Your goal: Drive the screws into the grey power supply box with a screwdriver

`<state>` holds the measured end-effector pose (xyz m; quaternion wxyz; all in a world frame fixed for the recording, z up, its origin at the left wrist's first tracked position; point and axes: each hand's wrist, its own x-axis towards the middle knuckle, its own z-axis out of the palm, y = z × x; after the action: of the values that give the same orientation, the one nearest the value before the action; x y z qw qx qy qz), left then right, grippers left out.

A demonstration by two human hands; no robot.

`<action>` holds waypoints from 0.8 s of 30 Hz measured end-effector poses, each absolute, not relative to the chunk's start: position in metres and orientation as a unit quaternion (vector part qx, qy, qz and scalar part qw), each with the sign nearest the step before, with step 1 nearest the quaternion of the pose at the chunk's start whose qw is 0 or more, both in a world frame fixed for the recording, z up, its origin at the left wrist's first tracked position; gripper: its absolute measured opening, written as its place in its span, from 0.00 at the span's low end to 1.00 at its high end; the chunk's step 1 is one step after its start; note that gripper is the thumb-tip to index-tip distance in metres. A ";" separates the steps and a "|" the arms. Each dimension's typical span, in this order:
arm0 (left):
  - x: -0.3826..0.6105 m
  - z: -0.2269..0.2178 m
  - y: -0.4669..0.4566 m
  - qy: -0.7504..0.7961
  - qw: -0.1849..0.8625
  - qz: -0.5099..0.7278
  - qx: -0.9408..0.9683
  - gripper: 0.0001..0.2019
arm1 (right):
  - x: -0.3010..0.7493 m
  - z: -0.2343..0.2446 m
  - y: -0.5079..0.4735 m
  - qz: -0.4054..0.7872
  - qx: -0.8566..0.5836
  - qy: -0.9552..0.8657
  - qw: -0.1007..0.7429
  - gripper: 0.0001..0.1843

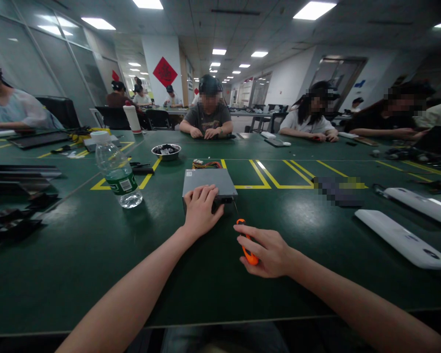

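A grey metal computer power supply (208, 180) lies on the green table, its bundle of coloured wires (208, 164) at the far side. My left hand (203, 208) holds it by the near edge, fingers spread over the top and thumb down at the front face. In my right hand (266, 250) is a screwdriver (250, 257) with an orange and black handle, held between the fingertips and thumb. Its thin shaft points up and away, the tip near the right front corner of the power supply. Whether the tip touches a screw is too small to tell.
A water bottle (122, 179) stands left of the power supply, with a metal bowl (165, 152) of small dark parts behind it. White devices (404, 238) lie at the right. Yellow tape (255, 187) marks the table (161, 289). Several people sit around, one person (208, 115) directly opposite.
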<state>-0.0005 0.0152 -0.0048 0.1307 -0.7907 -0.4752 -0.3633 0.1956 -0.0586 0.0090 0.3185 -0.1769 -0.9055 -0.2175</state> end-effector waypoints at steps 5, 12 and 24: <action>-0.003 -0.006 0.015 -0.471 0.131 -0.352 -0.798 0.19 | 0.202 0.016 -0.060 -0.265 -0.203 -0.879 0.341 0.10; -0.004 -0.008 0.016 -0.472 0.139 -0.349 -0.798 0.19 | 0.205 0.011 -0.058 -0.210 -0.219 -0.875 0.378 0.13; -0.003 -0.009 0.017 -0.469 0.145 -0.349 -0.798 0.18 | 0.201 0.006 -0.059 -0.237 -0.203 -0.890 0.332 0.10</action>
<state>-0.0035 0.0166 -0.0087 0.1451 -0.7980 -0.4692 -0.3493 0.2007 -0.0588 0.0063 0.3323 -0.2030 -0.8900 -0.2372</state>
